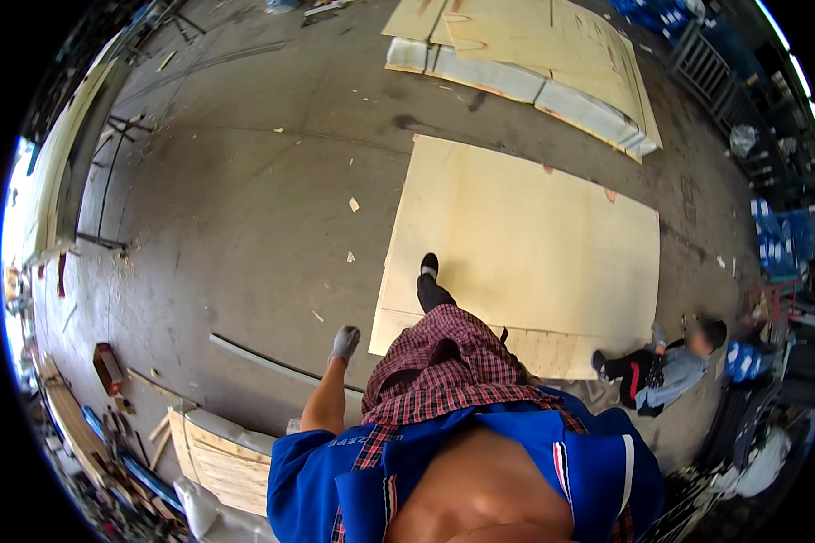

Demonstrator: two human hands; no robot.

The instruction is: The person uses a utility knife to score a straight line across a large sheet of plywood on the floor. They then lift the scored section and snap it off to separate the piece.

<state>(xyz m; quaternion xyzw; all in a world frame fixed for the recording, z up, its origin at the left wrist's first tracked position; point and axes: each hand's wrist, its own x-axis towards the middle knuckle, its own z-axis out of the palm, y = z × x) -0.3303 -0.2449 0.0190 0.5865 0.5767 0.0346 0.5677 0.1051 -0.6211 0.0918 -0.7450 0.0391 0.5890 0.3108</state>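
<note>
My left hand (pixel 345 342), in a grey glove, hangs beside me over the floor, a little left of the pale plywood sheet (pixel 525 235). Its fingers are too small and blurred to read, and no held object shows. My right hand is out of sight on the far side of my body. One of my dark shoes (pixel 429 262) rests on the plywood. A strip of lighter boards (pixel 552 351) lies along the sheet's near edge.
A person (pixel 670 366) crouches at the sheet's right corner. Beyond stands a stack of panels (pixel 552 54). A long grey bar (pixel 263 356) lies on the floor to the left, near a wooden crate (pixel 213 462) and a red-brown box (pixel 109 369). Wood scraps dot the floor.
</note>
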